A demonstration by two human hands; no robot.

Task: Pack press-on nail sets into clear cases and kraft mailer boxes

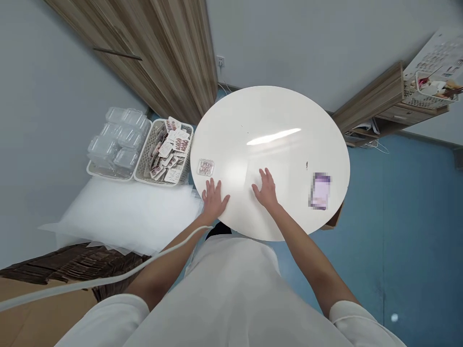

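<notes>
My left hand (214,200) rests near the left front edge of the round white table (267,108), fingers spread and holding nothing. Just beyond its fingertips lies a small flat clear case (206,167) with rows of small reddish pieces, which look like press-on nails. My right hand (266,189) is over the middle front of the table, its fingers apart and nothing gripped. A faint, almost see-through sheet (253,168) seems to lie by its fingers; its edges are hard to make out. I cannot tell whether the right fingertips touch it.
A pixelated purple phone-like object (320,191) and a tiny dark bit (307,165) are at the table's right. Left stand a white basket (146,161) of small packs, a tray of clear plastic boxes (123,137) and stacked translucent sheets (133,207). A white cable (119,278) crosses my left arm.
</notes>
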